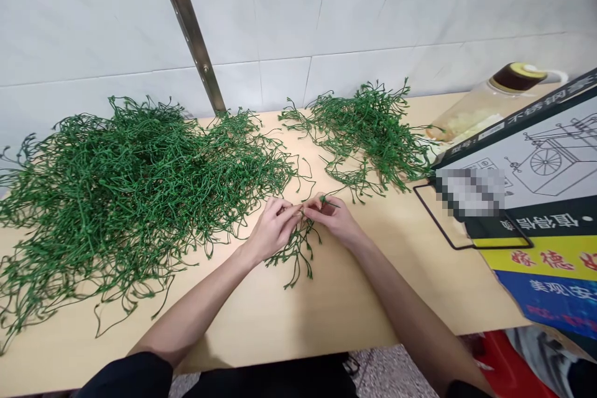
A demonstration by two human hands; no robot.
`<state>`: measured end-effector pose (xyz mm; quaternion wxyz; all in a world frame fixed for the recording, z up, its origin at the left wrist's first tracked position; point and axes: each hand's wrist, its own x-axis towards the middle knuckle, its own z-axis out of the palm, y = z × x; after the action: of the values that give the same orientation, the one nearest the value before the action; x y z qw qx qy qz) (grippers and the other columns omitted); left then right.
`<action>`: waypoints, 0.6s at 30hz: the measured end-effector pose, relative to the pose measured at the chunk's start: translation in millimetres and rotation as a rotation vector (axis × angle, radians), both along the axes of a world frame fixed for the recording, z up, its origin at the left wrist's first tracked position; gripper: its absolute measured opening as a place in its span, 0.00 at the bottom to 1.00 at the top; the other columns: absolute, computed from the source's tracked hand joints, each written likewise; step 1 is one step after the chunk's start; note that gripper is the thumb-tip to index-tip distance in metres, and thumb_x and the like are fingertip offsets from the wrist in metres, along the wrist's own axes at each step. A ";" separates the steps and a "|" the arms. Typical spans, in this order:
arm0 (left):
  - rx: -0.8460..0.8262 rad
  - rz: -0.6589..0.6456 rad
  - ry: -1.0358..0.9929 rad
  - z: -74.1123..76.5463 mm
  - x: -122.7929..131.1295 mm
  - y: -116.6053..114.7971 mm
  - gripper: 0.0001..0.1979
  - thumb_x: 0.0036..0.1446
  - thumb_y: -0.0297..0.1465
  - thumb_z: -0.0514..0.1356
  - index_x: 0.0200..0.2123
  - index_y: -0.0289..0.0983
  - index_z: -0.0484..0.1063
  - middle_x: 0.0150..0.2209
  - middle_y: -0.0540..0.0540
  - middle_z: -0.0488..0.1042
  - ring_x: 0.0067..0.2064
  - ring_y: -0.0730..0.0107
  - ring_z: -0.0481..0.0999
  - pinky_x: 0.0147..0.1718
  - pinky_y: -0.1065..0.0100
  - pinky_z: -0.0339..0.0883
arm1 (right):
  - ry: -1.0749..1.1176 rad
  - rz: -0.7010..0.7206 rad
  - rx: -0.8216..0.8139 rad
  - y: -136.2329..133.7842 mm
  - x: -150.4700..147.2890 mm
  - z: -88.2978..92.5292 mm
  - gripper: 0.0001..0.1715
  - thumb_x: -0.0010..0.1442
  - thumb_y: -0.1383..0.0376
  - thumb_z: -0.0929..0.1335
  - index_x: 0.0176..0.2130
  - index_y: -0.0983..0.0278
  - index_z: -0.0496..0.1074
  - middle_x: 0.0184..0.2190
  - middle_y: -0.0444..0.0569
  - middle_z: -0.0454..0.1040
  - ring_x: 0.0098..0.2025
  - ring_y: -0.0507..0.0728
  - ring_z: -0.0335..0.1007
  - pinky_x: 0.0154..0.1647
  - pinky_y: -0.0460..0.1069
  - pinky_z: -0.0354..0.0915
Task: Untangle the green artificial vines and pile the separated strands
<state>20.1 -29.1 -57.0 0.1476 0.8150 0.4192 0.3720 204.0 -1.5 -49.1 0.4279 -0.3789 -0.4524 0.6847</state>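
Near the middle of the table, my left hand [274, 228] and my right hand [336, 217] meet fingertip to fingertip. Both pinch thin green plastic plant stems [303, 242], whose branching ends hang below the fingers toward the tabletop. A short green stem also pokes out above my right fingers. How the stems join between the fingertips is too small to make out. To the left of my hands spreads a large tangled heap of green stems [125, 180]. Beyond my right hand sits a smaller heap of similar stems [373, 130].
A printed cardboard box [550, 161] stands on the right, with a black wire frame [471, 245] beside it. Behind the box a clear bottle with a dark lid [485, 102] leans over. A metal bracket [196, 43] is fixed to the tiled wall behind the wooden table [373, 298].
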 end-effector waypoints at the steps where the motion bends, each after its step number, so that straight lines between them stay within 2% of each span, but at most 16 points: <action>1: -0.005 -0.008 0.006 1.6 0.1 -0.8 0.16 0.67 0.31 0.54 0.54 0.37 0.73 0.38 0.41 0.71 0.42 0.63 0.65 0.41 0.61 0.67 | 0.006 -0.004 -0.004 0.5 0.0 -0.6 0.28 0.44 0.57 0.80 0.23 0.61 0.59 0.28 0.43 0.74 0.32 0.51 0.69 0.43 0.50 0.69; 5: -0.011 -0.029 0.008 4.9 0.0 -2.2 0.17 0.66 0.31 0.55 0.56 0.37 0.72 0.44 0.39 0.72 0.46 0.60 0.65 0.46 0.57 0.68 | 0.019 -0.010 -0.004 1.9 -0.1 -1.7 0.28 0.44 0.58 0.80 0.22 0.62 0.59 0.28 0.43 0.75 0.32 0.51 0.69 0.42 0.50 0.69; 9: 0.006 -0.032 0.008 1.8 -0.1 -0.6 0.18 0.63 0.35 0.59 0.55 0.38 0.72 0.48 0.38 0.73 0.49 0.57 0.67 0.50 0.53 0.67 | 0.016 -0.008 0.003 1.2 -0.6 -0.2 0.28 0.44 0.58 0.80 0.22 0.62 0.59 0.28 0.43 0.75 0.32 0.51 0.69 0.41 0.50 0.69; 14: -0.043 -0.040 -0.036 0.0 0.5 -0.7 0.21 0.64 0.34 0.59 0.59 0.36 0.65 0.45 0.40 0.77 0.47 0.60 0.71 0.48 0.57 0.70 | 0.023 -0.002 0.002 -0.2 -1.3 1.5 0.28 0.45 0.57 0.80 0.23 0.61 0.59 0.28 0.43 0.74 0.34 0.53 0.70 0.41 0.50 0.68; 18: -0.117 -0.069 -0.071 2.7 0.3 -3.1 0.18 0.67 0.31 0.54 0.59 0.38 0.65 0.41 0.42 0.77 0.44 0.63 0.73 0.47 0.61 0.69 | 0.017 0.003 0.010 0.1 -1.3 1.6 0.28 0.46 0.57 0.79 0.23 0.61 0.59 0.28 0.44 0.75 0.34 0.53 0.71 0.41 0.50 0.68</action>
<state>20.4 -32.2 -54.2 0.2228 0.8052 0.4062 0.3702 202.6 -1.4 -47.5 0.4323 -0.3703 -0.4527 0.6863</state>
